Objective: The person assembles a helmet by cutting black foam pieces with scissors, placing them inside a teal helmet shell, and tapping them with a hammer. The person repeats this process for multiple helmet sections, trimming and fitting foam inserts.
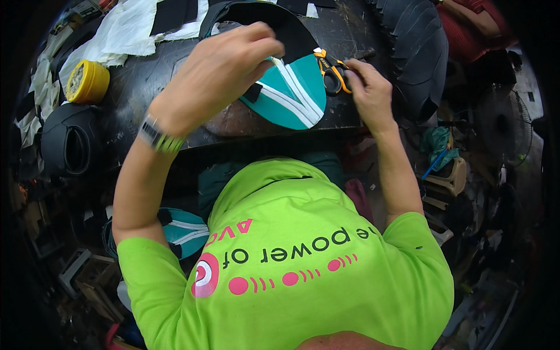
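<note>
A curved teal piece (309, 87) with white V-shaped stripes lies at the near edge of the dark table, joined to or lying against a black curved panel (256, 14). My left hand (227, 64) is over its left part, slightly blurred. The fingers are curled in, and what they hold, if anything, is hidden. Just right of the teal piece are orange-and-black scissors (332, 76), handles toward me. My right hand (371, 87) has its thumb and forefinger at the right handle, closed on it.
The dark worktable (134, 87) carries a yellow tub (87, 81), a black rolled piece (70, 140) and white cloth (105, 38). Black curved pieces (417, 52) are stacked at right. Another teal striped piece (185, 230) sits by my left elbow. A person in red (472, 29) and a fan (504, 125) are at right.
</note>
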Available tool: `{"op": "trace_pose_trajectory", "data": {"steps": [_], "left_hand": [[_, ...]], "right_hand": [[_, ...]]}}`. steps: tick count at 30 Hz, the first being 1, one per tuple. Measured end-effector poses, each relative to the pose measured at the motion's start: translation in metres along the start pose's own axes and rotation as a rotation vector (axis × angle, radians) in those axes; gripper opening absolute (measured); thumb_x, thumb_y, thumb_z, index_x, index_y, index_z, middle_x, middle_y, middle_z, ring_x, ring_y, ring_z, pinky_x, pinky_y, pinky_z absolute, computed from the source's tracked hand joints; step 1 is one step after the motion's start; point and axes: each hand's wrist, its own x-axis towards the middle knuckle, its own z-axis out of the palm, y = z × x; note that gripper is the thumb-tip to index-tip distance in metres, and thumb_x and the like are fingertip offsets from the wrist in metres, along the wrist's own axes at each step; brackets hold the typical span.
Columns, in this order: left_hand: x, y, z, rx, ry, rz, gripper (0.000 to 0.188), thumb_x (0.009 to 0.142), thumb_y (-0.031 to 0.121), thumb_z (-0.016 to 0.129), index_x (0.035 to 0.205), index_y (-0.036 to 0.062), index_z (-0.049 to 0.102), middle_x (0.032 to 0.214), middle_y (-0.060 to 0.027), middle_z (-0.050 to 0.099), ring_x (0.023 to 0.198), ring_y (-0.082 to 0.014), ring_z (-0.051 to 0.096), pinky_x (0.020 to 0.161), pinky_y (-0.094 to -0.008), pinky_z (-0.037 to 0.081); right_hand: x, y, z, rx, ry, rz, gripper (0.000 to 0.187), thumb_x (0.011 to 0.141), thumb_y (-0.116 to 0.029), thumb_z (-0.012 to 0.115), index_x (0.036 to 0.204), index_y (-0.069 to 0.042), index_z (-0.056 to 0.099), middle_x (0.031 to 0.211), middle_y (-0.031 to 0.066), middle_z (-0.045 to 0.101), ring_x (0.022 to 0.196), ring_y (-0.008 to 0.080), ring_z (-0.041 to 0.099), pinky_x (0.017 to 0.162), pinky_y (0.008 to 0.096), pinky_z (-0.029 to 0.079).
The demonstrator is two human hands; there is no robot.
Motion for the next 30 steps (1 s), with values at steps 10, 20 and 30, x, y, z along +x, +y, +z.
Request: {"op": "trace_pose_trajectory", "data": {"steps": [10,20,30], "left_hand": [[-0.038,0.040,0.004,-0.080,-0.361,-0.119,0.039,0.080,0.012,0.080,0.115,0.0026,0.066,0.112,-0.0109,0.064,0.112,-0.0277,0.062,0.102,-0.0405,0.046],[-0.098,0.007,0.014,0.108,-0.257,0.013,0.035,0.088,0.009,0.066,0.122,0.0087,0.069,0.119,-0.0054,0.066,0.121,-0.0205,0.061,0.120,-0.0454,0.038],[-0.064,-0.003,-0.018,0.007,-0.147,-0.161,0.041,0.079,0.011,0.080,0.118,0.0073,0.067,0.120,-0.0143,0.064,0.112,-0.0311,0.065,0.107,-0.0454,0.050]], "right_hand": [[0.009,0.002,0.026,-0.588,-0.262,-0.098,0.041,0.083,-0.007,0.070,0.123,-0.010,0.063,0.100,0.0129,0.071,0.096,0.0350,0.065,0.081,0.0463,0.056],[0.062,0.037,0.003,0.250,-0.394,0.463,0.053,0.082,-0.006,0.074,0.134,-0.008,0.066,0.073,-0.0019,0.063,0.062,0.0050,0.056,0.054,0.0207,0.039],[0.059,0.034,-0.003,0.473,-0.444,0.489,0.049,0.084,0.004,0.069,0.131,-0.010,0.069,0.081,0.0032,0.070,0.068,0.0084,0.063,0.061,0.0232,0.050]]}}
